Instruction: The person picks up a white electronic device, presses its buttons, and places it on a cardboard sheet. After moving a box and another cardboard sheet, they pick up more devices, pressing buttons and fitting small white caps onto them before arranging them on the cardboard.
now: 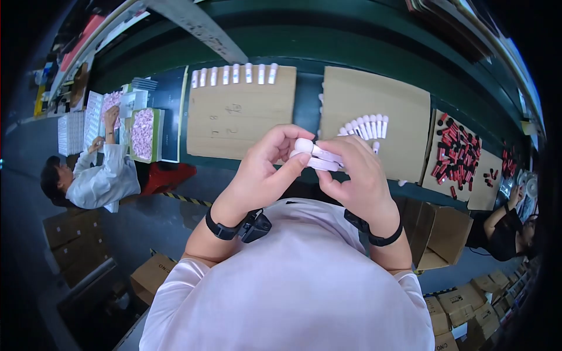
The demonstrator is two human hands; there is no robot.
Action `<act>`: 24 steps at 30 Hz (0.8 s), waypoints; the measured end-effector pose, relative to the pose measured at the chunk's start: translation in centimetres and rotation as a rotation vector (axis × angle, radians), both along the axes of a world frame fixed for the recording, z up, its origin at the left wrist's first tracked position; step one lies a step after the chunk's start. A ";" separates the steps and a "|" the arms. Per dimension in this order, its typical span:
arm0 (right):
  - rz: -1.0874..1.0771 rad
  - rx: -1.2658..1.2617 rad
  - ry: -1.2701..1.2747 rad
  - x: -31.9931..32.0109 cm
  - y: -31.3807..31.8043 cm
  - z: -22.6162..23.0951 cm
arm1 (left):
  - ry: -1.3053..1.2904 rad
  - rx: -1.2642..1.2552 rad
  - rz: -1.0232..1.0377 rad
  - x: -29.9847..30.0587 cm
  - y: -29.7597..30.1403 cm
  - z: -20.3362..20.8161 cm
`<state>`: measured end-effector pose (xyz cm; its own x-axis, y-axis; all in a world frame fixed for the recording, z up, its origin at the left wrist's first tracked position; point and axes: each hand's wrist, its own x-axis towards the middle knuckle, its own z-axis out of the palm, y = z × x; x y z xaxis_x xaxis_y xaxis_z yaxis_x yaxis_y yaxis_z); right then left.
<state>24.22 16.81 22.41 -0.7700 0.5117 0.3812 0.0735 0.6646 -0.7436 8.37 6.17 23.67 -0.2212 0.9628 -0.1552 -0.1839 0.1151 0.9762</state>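
Note:
Both my hands meet in front of my chest, at the table's near edge. Between them are small pale pink-and-white tubes (324, 154) with rounded caps, at least two lying side by side. My left hand (264, 161) pinches them at the cap end with thumb and fingers. At the other end, the fingers of my right hand (358, 169) close round the bodies and partly hide them. Just beyond my right hand, a fanned row of similar tubes (366, 126) rests on a cardboard sheet (374, 88).
On the left cardboard sheet (243, 117), several pale tubes (236, 74) line the far edge. Farther left, a person (108, 175) works beside a box of pink pieces (143, 134). Red-and-black tubes (456, 155) cover cardboard at right, near another person (506, 234). An open carton (436, 234) stands below the table.

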 end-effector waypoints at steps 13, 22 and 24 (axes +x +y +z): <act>0.003 -0.048 0.177 -16.0 -10.4 2.3 | -0.113 0.180 -0.068 -16.4 -9.6 1.8; -0.027 -0.015 0.158 -18.9 -12.5 3.5 | 0.118 0.331 -0.160 -20.6 -11.2 1.6; 0.003 -0.011 0.153 -18.9 -12.6 4.0 | 0.238 0.384 -0.186 -21.2 -11.4 1.7</act>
